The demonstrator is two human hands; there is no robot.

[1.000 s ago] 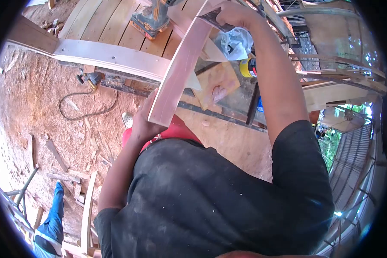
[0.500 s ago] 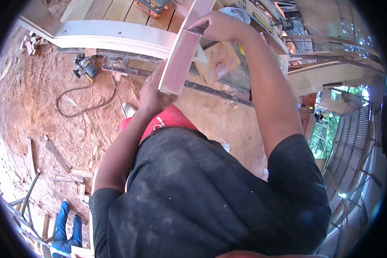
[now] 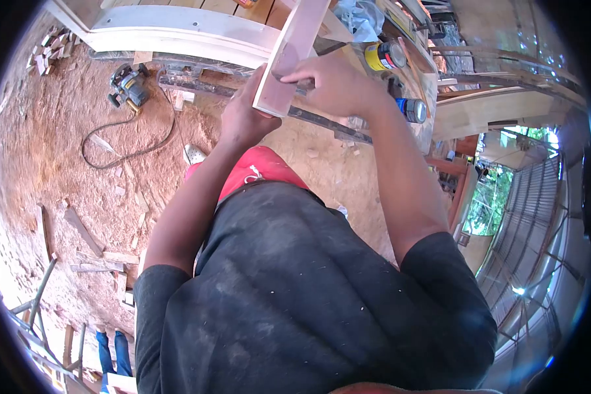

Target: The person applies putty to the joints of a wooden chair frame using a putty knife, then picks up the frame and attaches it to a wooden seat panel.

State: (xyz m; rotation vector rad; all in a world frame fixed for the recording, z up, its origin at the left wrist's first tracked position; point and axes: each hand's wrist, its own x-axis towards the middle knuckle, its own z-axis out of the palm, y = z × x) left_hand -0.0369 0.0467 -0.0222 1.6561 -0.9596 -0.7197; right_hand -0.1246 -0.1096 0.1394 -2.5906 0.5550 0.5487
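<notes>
My left hand is closed round the near end of a long, flat, pinkish wooden board with a pale narrow edge. My right hand lies at the board's right side, forefinger stretched out with its tip on the broad face, other fingers curled; cannot tell whether anything sits under them. Board position: near end in front of the dark near edge of the worktop, just past my red cloth shorts; it slants away over the worktop and leaves the view at the top. Cannot tell if its far part is supported. Left of the board, a whitish curved wooden strip runs along the near edge. Toward the worktop's right edge: a yellow-and-black round can, a crumpled clear plastic bag beyond it, and a blue can with a grey lid near the near right corner. On the sawdust-strewn ground at left: a dark grey router with yellow parts, its black cable looped beside it.
</notes>
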